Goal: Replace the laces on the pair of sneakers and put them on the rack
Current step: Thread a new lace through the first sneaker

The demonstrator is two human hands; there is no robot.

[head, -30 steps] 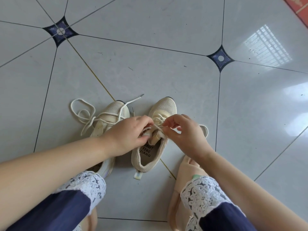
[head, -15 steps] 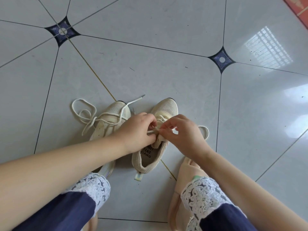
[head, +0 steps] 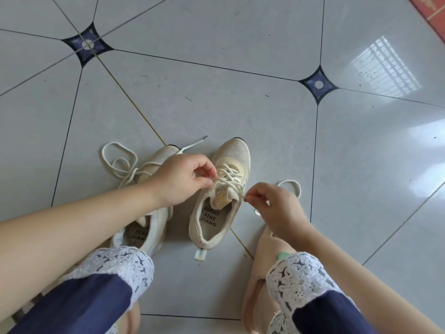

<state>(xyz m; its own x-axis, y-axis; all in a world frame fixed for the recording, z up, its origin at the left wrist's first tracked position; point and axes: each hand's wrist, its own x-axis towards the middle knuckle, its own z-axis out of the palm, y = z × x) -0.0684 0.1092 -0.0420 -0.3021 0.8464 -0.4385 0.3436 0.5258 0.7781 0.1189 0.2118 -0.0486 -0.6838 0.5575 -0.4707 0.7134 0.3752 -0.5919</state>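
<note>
Two beige mesh sneakers stand side by side on the floor, toes pointing away from me. On the right sneaker [head: 234,154], a cream lace [head: 228,175] is crossed through the eyelets. My left hand [head: 183,179] pinches one end of that lace at the shoe's left side. My right hand [head: 274,207] pinches the other end at the right side, and a loop of lace [head: 292,185] trails on the floor behind it. My left forearm crosses over the left sneaker [head: 147,225]. Its loose lace [head: 118,160] lies in loops to the left.
The floor is glossy grey tile [head: 216,97] with dark diamond insets [head: 317,84]. My knees in navy trousers with white lace cuffs [head: 120,266] and a peach slipper [head: 265,261] fill the near edge. No rack is in view.
My hands were together over the right sneaker's tongue; now they have drawn apart, each pulling a lace end out sideways, and the tongue and insole are uncovered.
</note>
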